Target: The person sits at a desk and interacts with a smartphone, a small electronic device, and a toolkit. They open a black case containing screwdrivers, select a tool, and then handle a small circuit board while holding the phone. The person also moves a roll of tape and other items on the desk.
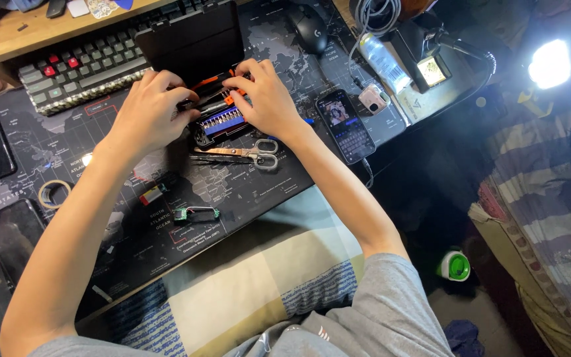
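Observation:
Both of my hands rest on an open screwdriver bit kit point(223, 119) with a blue bit rack and orange trim, lying on a dark world-map desk mat point(100, 158). My left hand point(150, 109) covers the kit's left side, fingers curled onto a dark tool. My right hand point(262, 99) presses its fingertips on the kit's right side near an orange part. The kit's black lid point(190, 36) stands open behind. Scissors point(246, 154) lie just in front of the kit. What the fingers hold is hidden.
A keyboard point(80, 69) and mouse point(310, 28) sit at the back. A lit phone point(345, 125) lies to the right, dark phones point(11, 231) to the left. A small green circuit board point(196, 213), a tape roll point(54, 194) and a bright lamp point(550, 64) are nearby.

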